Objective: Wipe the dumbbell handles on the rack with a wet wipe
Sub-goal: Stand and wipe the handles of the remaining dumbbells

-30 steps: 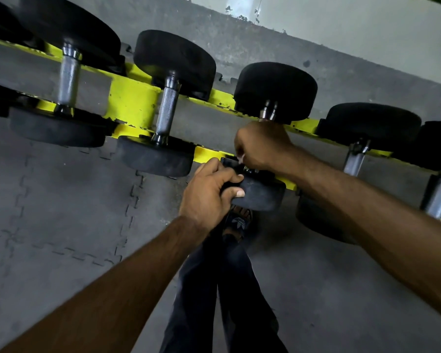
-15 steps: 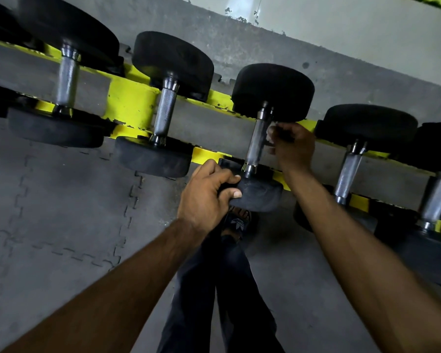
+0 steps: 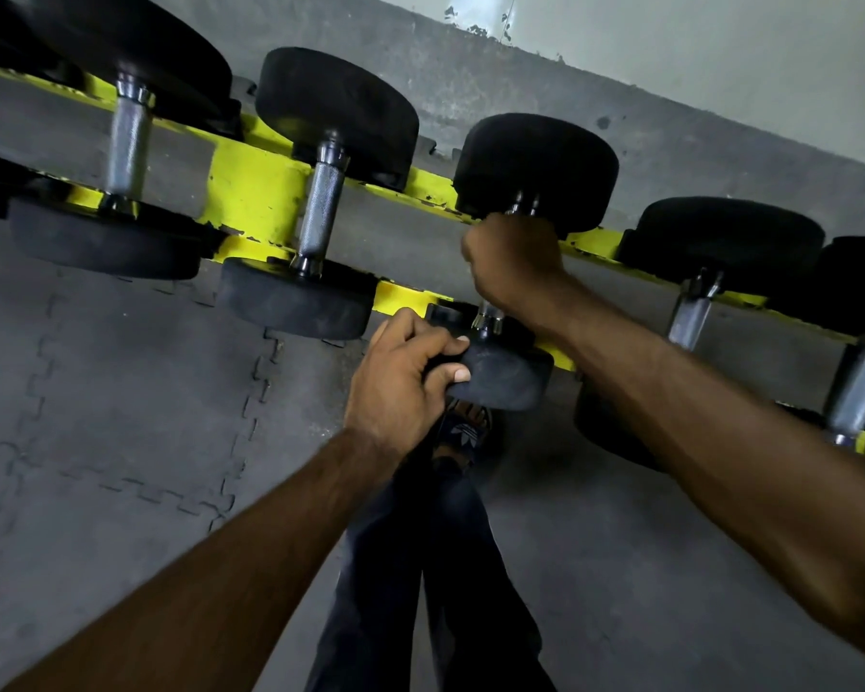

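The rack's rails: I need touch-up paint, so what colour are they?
Bright yellow, with chipped spots; the rack shows best in the head view.

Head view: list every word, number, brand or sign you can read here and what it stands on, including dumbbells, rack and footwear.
No word or number can be read in this frame.
sandal: a pale three-leaf logo, with no legible letters beside it.
dumbbell heads: plain black rubber, no weight numbers showing.
yellow rack: chipped paint only, no label or sign.
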Demonstrator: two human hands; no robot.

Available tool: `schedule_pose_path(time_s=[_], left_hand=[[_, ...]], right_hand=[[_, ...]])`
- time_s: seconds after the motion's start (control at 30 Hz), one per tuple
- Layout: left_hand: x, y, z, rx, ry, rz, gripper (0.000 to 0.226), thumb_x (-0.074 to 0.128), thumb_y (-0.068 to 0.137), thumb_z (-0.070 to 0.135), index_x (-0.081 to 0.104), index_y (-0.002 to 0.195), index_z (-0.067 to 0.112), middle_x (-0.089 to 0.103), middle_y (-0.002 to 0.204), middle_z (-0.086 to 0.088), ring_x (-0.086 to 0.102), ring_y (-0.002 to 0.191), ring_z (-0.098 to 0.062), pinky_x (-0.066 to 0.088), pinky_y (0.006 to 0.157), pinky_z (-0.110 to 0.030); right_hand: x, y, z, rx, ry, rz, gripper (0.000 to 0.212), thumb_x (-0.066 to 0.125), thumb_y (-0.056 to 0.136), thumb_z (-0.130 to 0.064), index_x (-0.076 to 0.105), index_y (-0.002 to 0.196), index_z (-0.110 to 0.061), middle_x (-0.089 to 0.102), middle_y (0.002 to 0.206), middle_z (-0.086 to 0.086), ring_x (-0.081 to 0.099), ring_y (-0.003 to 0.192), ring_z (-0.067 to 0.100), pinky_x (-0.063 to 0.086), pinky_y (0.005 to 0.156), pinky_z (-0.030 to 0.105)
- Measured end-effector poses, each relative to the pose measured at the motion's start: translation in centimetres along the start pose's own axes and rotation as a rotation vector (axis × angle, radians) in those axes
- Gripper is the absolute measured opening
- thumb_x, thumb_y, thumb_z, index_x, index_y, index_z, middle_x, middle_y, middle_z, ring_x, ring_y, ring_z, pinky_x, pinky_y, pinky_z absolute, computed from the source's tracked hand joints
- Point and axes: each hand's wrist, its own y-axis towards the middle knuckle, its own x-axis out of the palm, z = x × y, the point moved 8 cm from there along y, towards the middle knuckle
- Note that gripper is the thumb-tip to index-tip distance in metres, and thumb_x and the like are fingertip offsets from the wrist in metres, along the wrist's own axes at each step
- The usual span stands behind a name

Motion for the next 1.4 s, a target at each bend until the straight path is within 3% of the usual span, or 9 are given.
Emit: schedule_pose_path(time_s=[0.13,0.3,0.47,0.6,0.7,0.87,1.03,1.23,1.4], left_hand=[[0.0,-0.2,0.0,0.004,-0.023,0.018,0.019,0.074,0.084,0.021,0.075,0.101,0.013,0.052,0.093,0.003,0.057,0.095,-0.024,0.052,0.081,-0.041],[-0.1,-0.2,-0.1,0.002,-0.023,0.023,0.02,0.075,0.082,0.02,0.075,0.101,0.014,0.053,0.093,0.003,0.056,0.093,-0.024,0.052,0.08,-0.041],[0.0,-0.3,0.0,-0.021,-0.015,0.019,0.022,0.071,0.084,0.027,0.075,0.102,0.016,0.053,0.094,0.004,0.056,0.097,-0.022,0.053,0.079,-0.041],[0.1,-0.6,0.1,-0.033,-0.013,0.019,0.023,0.069,0.084,0.029,0.075,0.104,0.018,0.054,0.096,0.005,0.056,0.102,-0.022,0.054,0.081,-0.043],[0.1,-0.4,-0.1,-0.03,-0.024,0.026,0.02,0.071,0.084,0.027,0.074,0.101,0.017,0.053,0.095,0.005,0.058,0.1,-0.024,0.053,0.081,-0.042],[0.2,-0.2,-0.1,-0.016,-0.031,0.026,0.02,0.073,0.083,0.024,0.074,0.1,0.015,0.052,0.093,0.006,0.059,0.099,-0.024,0.053,0.081,-0.042],[0.2,-0.2,0.0,-0.017,-0.022,0.016,0.018,0.072,0.083,0.025,0.073,0.098,0.015,0.051,0.094,0.007,0.056,0.095,-0.021,0.053,0.08,-0.041],[-0.1,-0.2,0.4,-0.021,0.012,0.009,0.018,0.077,0.084,0.02,0.074,0.102,0.015,0.049,0.093,0.01,0.05,0.096,-0.014,0.051,0.083,-0.034],[-0.2,0.0,0.5,-0.018,0.025,-0.033,0.019,0.077,0.084,0.023,0.072,0.102,0.017,0.046,0.092,0.013,0.049,0.096,-0.014,0.049,0.081,-0.03]], right_hand=[[1.2,0.0,-3.8,-0.241,-0.237,-0.321,0.021,0.059,0.089,-0.017,0.069,0.107,-0.015,0.069,0.111,0.008,0.065,0.105,0.032,0.044,0.069,0.033],[0.6,-2.4,-1.6,-0.289,0.203,-0.193,0.02,0.069,0.076,-0.022,0.076,0.094,-0.023,0.072,0.093,0.002,0.067,0.089,0.027,0.05,0.067,0.031],[4.8,-7.5,4.8,0.242,0.668,-0.057,0.006,0.076,0.075,-0.028,0.076,0.079,-0.024,0.074,0.08,-0.007,0.068,0.076,0.013,0.055,0.073,0.029],[9.7,-7.3,6.8,0.613,1.208,-0.111,0.021,0.078,0.07,0.0,0.075,0.063,-0.02,0.071,0.061,-0.002,0.064,0.057,0.005,0.055,0.063,0.027],[10.5,-5.6,5.9,0.611,1.377,-0.257,0.022,0.061,0.082,0.011,0.074,0.088,-0.006,0.07,0.067,0.004,0.065,0.058,0.01,0.051,0.051,0.018],[11.4,-5.2,5.3,0.456,1.43,-0.465,0.017,0.062,0.091,-0.002,0.074,0.102,-0.007,0.076,0.094,0.007,0.072,0.086,0.019,0.059,0.08,0.028],[11.7,-7.5,7.1,0.618,1.551,-0.351,0.013,0.071,0.085,-0.002,0.073,0.094,-0.011,0.073,0.077,0.002,0.069,0.067,0.01,0.052,0.055,0.017],[10.5,-4.7,6.7,0.837,1.845,-0.192,0.035,0.048,0.09,0.003,0.067,0.119,-0.004,0.069,0.093,0.012,0.063,0.071,0.017,0.052,0.053,0.022],[9.4,-2.3,6.5,0.979,2.211,-0.026,0.026,0.038,0.098,-0.006,0.064,0.092,-0.006,0.07,0.08,0.009,0.068,0.073,0.021,0.054,0.07,0.031]])
